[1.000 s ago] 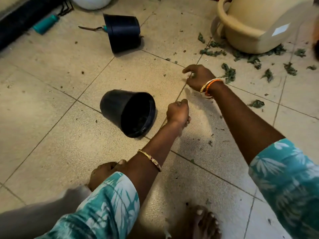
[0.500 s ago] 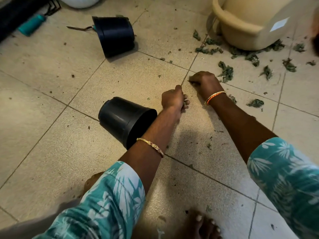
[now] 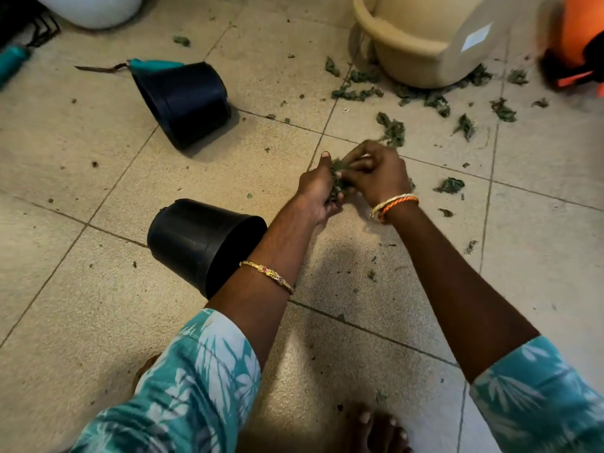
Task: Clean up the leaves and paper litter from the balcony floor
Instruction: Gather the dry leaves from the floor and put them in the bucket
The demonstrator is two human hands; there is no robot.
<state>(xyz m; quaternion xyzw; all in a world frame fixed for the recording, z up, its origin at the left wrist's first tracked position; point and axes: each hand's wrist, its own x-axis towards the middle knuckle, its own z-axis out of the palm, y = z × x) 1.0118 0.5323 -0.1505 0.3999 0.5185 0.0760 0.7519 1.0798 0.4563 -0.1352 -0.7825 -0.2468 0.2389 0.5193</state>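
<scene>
**Both hands gather a clump of leaves above the tiled floor**

The left hand [image 3: 318, 191] is turned palm-up and cupped, working as a holder: a wad of dried green leaves [image 3: 336, 183] sits in the palm, with the thumb standing up behind it. The right hand [image 3: 376, 173] comes in from the other side with its fingers [image 3: 358, 165] curled inward and pressed against the wad, apparently tucking a fresh pinch into the pile. Holding the catch this way likely lets one hand store while the other picks. So the clump lies between the two hands, touching the fingers of both, lifted off the floor [image 3: 98, 322].

The near black pot [image 3: 196, 237] lies on its side just left of the left forearm, its mouth turned toward the person, probably the place where the handful will go, though that is only a judgement. A second black pot [image 3: 183, 103] lies tipped over farther off, toward the far left, with a teal-handled tool [image 3: 153, 64] behind it.

Most of the litter is not yet collected: scattered leaves [image 3: 392, 130] lie just beyond the hands and thicken around the base of the beige tub [image 3: 411, 50] at the far right, with single scraps such as one leaf [image 3: 450, 185] right of the right wrist. Small crumbs dot the tiles nearer the person. No paper can be made out.
</scene>
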